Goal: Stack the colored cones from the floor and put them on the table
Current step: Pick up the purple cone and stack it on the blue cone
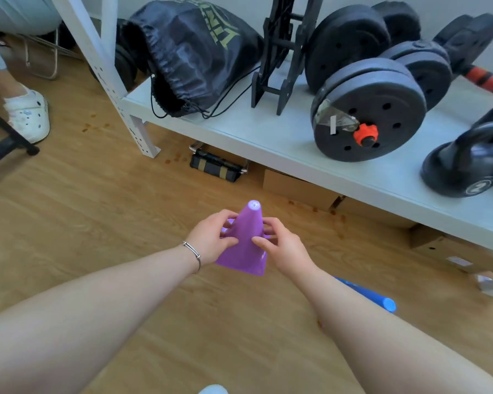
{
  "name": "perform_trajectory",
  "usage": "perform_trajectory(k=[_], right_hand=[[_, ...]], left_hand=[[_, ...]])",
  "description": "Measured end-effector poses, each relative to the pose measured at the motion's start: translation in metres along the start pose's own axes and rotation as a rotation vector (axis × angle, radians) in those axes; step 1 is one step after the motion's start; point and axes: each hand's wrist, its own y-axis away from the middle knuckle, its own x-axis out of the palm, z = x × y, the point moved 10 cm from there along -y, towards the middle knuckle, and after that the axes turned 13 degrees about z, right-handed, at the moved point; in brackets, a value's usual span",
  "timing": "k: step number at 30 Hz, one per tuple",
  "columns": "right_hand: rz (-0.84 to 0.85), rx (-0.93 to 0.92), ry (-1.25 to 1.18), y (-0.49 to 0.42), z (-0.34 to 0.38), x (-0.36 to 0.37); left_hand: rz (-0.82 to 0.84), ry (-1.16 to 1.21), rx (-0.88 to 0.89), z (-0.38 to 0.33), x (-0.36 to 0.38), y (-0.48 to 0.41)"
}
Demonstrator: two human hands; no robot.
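Two bare hands are holding one purple cone (246, 240) above a wooden floor (97, 200). The left hand (211, 240), with a thin bracelet (192, 253) at its wrist, is gripping the cone's left side, fingers curled around it. The right hand (282, 248) is gripping the right side, fingers and thumb pressing on the cone's wall. The cone is standing nearly upright, its narrow tip pointing up and slightly away from the person, its square base tilting toward them. It is unclear whether the base is touching the floor.

One blue cone (367, 294) is lying on its side on the floor, just behind the right forearm, its long axis running from upper left to lower right; only part of it is showing.

At far left, another person's foot in a white clog (30, 115) is resting on the floor. A white post (111, 78) is rising from the floor to a low, pale shelf (239, 129). On the shelf, left to right, are sitting one black drawstring bag (194, 55), one black folding stand (279, 58), several black dumbbells (367, 109) and one black kettlebell (464, 160). Under the shelf are lying a black strap bundle (217, 166) and some cardboard boxes (296, 189).
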Motion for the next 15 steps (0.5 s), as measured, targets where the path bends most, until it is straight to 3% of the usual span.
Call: perform_trajectory(k=[15], right_hand=[[-0.182, -0.005, 0.079, 0.149, 0.006, -0.148]], left_hand=[[0.019, -0.138, 0.179, -0.195, 0.070, 0.024]])
